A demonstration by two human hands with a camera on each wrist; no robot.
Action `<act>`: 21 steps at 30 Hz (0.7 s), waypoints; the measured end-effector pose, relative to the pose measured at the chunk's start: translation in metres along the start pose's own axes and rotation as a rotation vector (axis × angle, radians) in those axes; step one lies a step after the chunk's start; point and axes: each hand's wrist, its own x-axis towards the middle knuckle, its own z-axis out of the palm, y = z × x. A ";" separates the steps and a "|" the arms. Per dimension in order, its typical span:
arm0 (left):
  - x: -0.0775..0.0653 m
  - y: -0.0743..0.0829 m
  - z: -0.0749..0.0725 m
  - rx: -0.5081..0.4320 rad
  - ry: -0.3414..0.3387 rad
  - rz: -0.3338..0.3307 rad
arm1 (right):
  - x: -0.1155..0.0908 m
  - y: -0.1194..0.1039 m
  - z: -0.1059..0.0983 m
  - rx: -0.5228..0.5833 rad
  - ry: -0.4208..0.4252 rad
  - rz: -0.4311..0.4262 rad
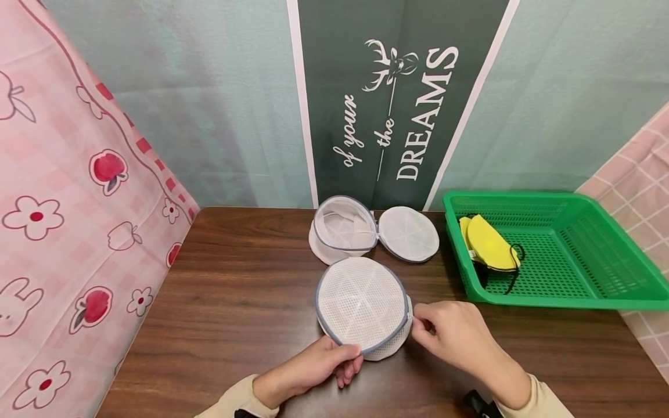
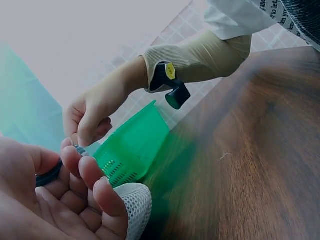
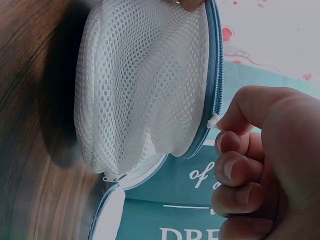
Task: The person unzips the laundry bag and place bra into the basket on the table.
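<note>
A round white mesh laundry bag (image 1: 362, 302) with a blue-grey zipped rim stands tilted in front of me. At its near edge my left hand (image 1: 334, 361) pinches the rim between thumb and fingers. My right hand (image 1: 455, 334) is at the bag's right side, thumb and forefinger pinching the white zipper pull (image 3: 213, 121) on the blue zipper (image 3: 218, 60). The zipper runs closed above the pull in the right wrist view. Behind lies a second mesh laundry bag (image 1: 340, 255), unzipped, its round lid (image 1: 409, 234) folded out to the right.
A green plastic basket (image 1: 564, 303) stands at the right, holding yellow folded pieces (image 1: 491, 244) with black cord. Patterned cloth (image 1: 89, 232) hangs along the left edge of the wooden table (image 1: 219, 302), and a green curtain (image 1: 235, 116) hangs behind it.
</note>
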 end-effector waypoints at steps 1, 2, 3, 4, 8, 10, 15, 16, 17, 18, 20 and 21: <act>0.000 0.000 0.000 0.000 0.002 0.000 | 0.000 0.001 0.000 -0.003 0.006 -0.002; 0.000 0.000 0.000 0.001 0.003 0.000 | 0.001 0.001 0.000 -0.007 0.014 -0.004; 0.000 0.000 0.000 0.001 0.003 0.000 | 0.001 0.002 0.001 -0.012 0.023 -0.005; 0.000 0.000 0.000 0.001 0.004 -0.001 | 0.002 0.003 0.001 -0.018 0.029 -0.002; -0.001 -0.001 0.000 0.003 0.003 -0.006 | 0.002 0.008 0.003 -0.033 0.055 0.006; -0.001 -0.002 -0.001 0.002 0.001 -0.006 | 0.002 0.011 0.004 -0.035 0.063 0.011; 0.000 -0.001 0.000 0.003 -0.009 0.000 | 0.003 0.015 0.006 -0.044 0.092 0.019; 0.000 -0.001 0.000 0.003 -0.009 0.000 | 0.003 0.016 0.007 -0.046 0.096 0.022; 0.000 0.000 0.000 0.003 -0.007 -0.001 | 0.003 0.016 0.007 -0.048 0.098 0.023; 0.000 0.000 0.000 0.002 -0.005 -0.002 | 0.003 0.016 0.007 -0.050 0.098 0.025; 0.000 0.000 0.000 0.001 0.002 -0.006 | 0.003 0.017 0.007 -0.050 0.096 0.027; 0.000 -0.001 0.000 0.001 0.004 -0.008 | 0.003 0.017 0.008 -0.050 0.094 0.029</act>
